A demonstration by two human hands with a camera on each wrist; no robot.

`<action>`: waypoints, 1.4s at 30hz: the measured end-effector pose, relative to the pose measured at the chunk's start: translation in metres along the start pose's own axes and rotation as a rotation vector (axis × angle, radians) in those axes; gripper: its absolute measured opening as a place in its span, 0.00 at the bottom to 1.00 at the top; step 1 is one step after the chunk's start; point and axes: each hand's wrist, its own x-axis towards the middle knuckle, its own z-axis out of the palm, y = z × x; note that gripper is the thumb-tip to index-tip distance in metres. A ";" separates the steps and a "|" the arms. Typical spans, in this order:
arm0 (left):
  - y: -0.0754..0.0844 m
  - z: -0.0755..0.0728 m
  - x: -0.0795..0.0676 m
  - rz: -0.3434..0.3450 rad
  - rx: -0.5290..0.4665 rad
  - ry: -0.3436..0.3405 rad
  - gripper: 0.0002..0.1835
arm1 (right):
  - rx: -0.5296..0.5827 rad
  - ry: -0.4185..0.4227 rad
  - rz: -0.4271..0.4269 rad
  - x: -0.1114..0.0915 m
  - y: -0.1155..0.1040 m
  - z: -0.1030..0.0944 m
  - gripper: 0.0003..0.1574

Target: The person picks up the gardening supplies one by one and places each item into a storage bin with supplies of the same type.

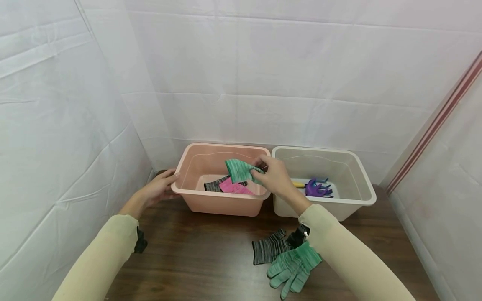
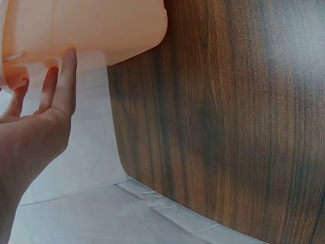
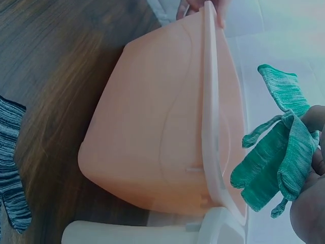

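My right hand (image 1: 276,175) pinches a green knit glove (image 1: 238,169) between thumb and fingers, over the right part of a peach plastic bin (image 1: 222,204). Its cuff points left, and in the right wrist view the glove's fingers (image 3: 264,162) dangle. Inside the bin are a pink glove (image 1: 235,187) and a black-and-grey striped glove (image 1: 213,185), partly covered by the pink one. My left hand (image 1: 160,187) holds the bin's left rim; in the left wrist view its fingertips lie against the outer wall (image 2: 101,30).
A white bin (image 1: 361,175) stands right beside the peach one, holding a purple rake-like tool (image 1: 316,189) with a yellow handle. On the dark wooden table (image 1: 188,255) in front lie a striped glove (image 1: 269,247) and another green glove (image 1: 293,267). White sheeting encloses the back and sides.
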 end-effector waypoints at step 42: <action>-0.001 0.004 0.001 0.006 -0.011 -0.007 0.36 | 0.036 0.023 0.128 0.015 0.022 0.052 0.02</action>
